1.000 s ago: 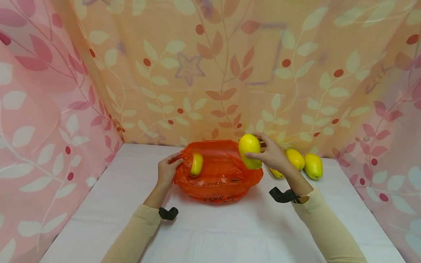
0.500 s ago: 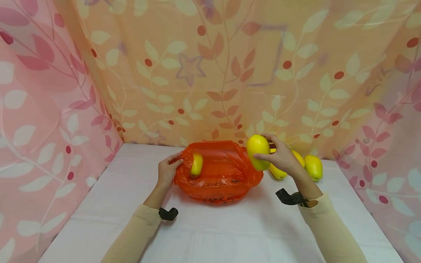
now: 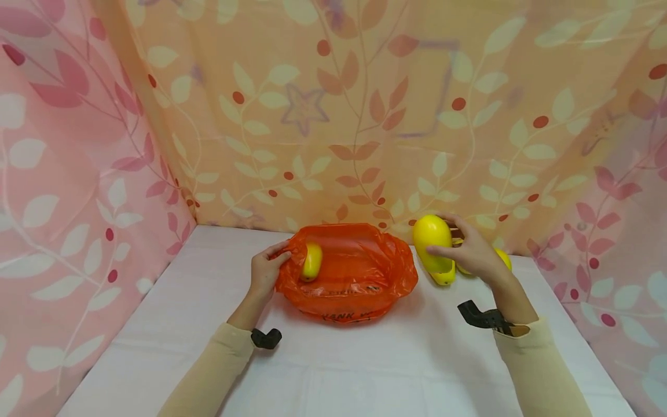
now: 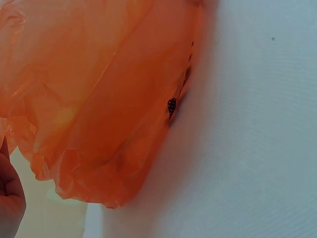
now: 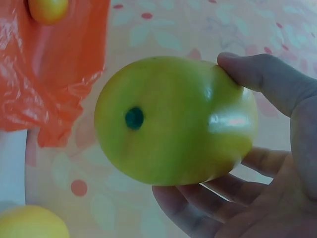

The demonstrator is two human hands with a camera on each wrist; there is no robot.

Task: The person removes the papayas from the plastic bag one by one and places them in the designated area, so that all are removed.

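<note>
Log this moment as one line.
left hand: grips orange plastic bag | right hand: holds yellow-green oval fruit | inside bag: yellow oval fruit | white table: more fruits

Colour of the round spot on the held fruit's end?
The spot is dark bluish green, clearest in the right wrist view.

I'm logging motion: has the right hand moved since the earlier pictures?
Yes, rightward: in the head view, the right hand holding a yellow fruit is now farther right of the purple star on the backdrop.
</note>
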